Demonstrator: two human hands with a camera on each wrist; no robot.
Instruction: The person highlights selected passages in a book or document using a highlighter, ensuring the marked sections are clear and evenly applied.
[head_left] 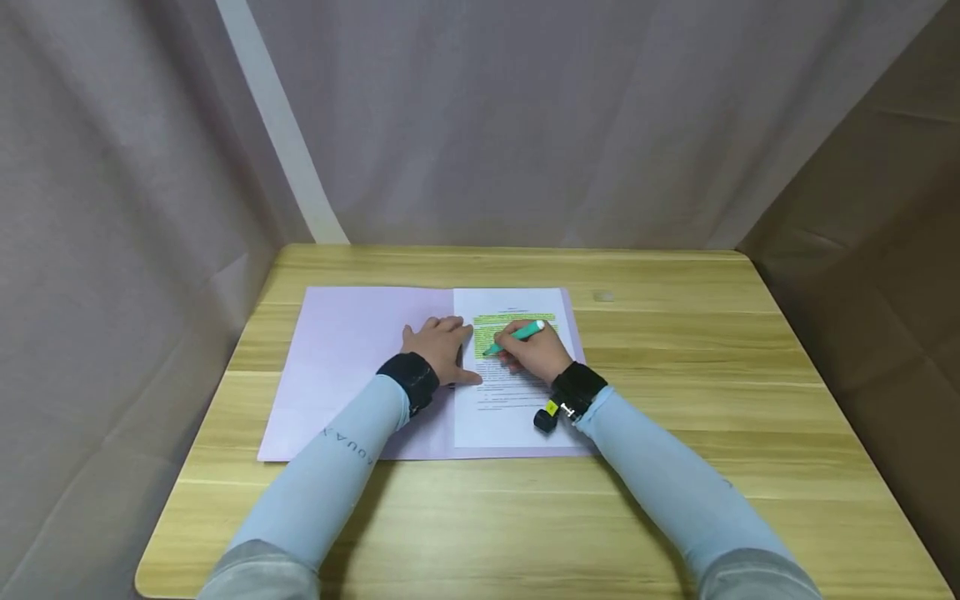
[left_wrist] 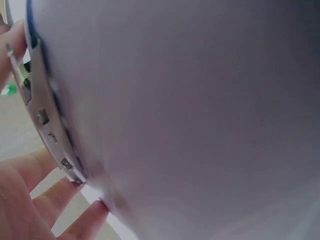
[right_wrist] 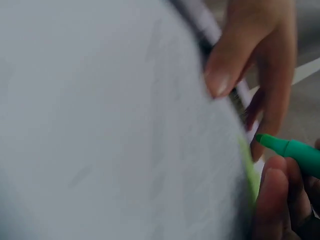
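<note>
Hands: two, one green highlighter [head_left: 516,336], one printed sheet [head_left: 517,417], one folder [head_left: 345,367].

This looks like a makeshift recording booth set up as a desk, not a lived-in room. Plain grey cloth [head_left: 525,117] hangs close behind and on the left, with a brown sheet [head_left: 885,208] on the right, closing in a small wooden table [head_left: 712,350]. On it lie an open lilac folder [head_left: 352,358] and a printed sheet [head_left: 510,417], office-style paperwork.

Pale blue sleeves [head_left: 337,467] — black wristbands [head_left: 411,379]
</note>
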